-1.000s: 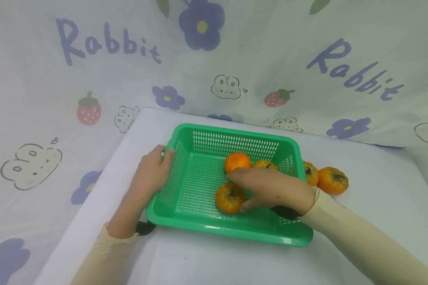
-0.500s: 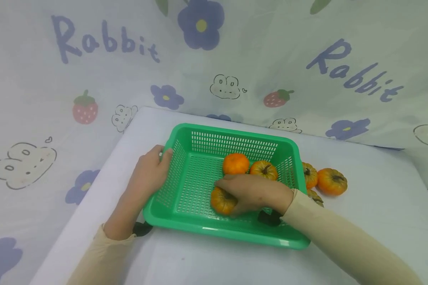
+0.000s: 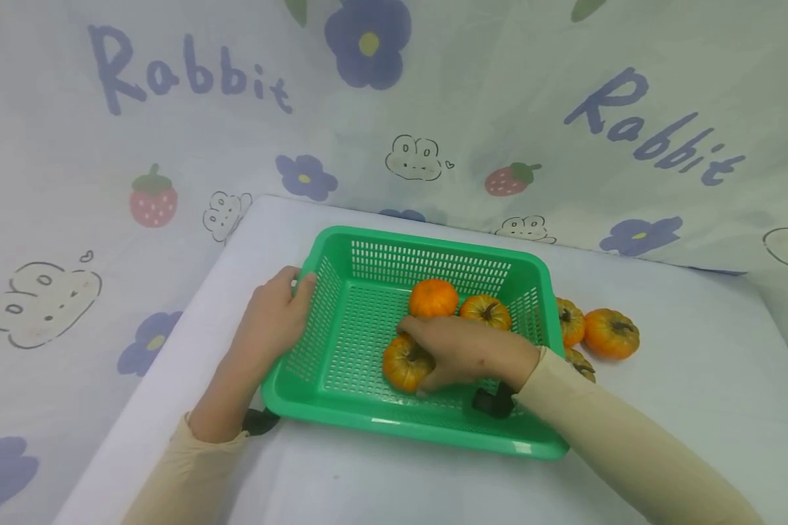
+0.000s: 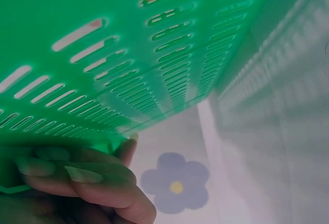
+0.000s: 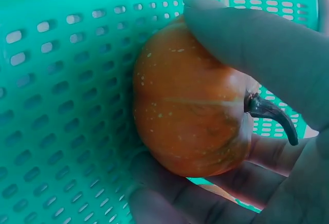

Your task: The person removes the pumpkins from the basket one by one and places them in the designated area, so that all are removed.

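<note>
My left hand (image 3: 272, 317) grips the left rim of a green plastic basket (image 3: 407, 426). In the left wrist view its fingers (image 4: 110, 190) curl beneath the slotted wall. Inside the basket my right hand (image 3: 466, 350) holds a small orange pumpkin (image 3: 406, 368) near the middle of the floor. The right wrist view has the thumb on one side of this pumpkin (image 5: 190, 106) and the fingers around the other, its dark curved stem toward the palm. Just behind that hand lie a bright orange pumpkin (image 3: 433, 299) and a yellowish-orange pumpkin (image 3: 487, 312).
Outside the basket's right wall, a striped pumpkin (image 3: 570, 322), an orange pumpkin (image 3: 612, 334) and a partly hidden greenish one (image 3: 581, 364) lie on the white table (image 3: 689, 364). A printed cloth (image 3: 473, 87) hangs behind the table.
My right hand has come down and left onto the nearest pumpkin in the basket and taken hold of it. The pumpkin has shifted slightly left. The left hand keeps its hold on the rim.
</note>
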A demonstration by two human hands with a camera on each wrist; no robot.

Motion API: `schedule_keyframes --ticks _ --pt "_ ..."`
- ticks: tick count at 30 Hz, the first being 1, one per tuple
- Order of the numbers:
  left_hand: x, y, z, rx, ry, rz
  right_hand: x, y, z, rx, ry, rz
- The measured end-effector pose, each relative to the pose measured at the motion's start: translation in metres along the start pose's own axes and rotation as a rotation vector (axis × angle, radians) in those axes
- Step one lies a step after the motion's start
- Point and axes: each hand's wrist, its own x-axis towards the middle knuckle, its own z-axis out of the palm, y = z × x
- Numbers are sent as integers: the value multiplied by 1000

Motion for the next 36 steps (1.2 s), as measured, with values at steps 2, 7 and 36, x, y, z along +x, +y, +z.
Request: schedule_keyframes --ticks 2,7,36 --pt "0 0 0 0 -1 1 0 1 0 3 4 -6" --pt "1 -1 1 -3 -1 2 -2 2 0 7 3 -25" --pt "0 1 0 -25 -14 -16 -4 3 -6 63 137 -165"
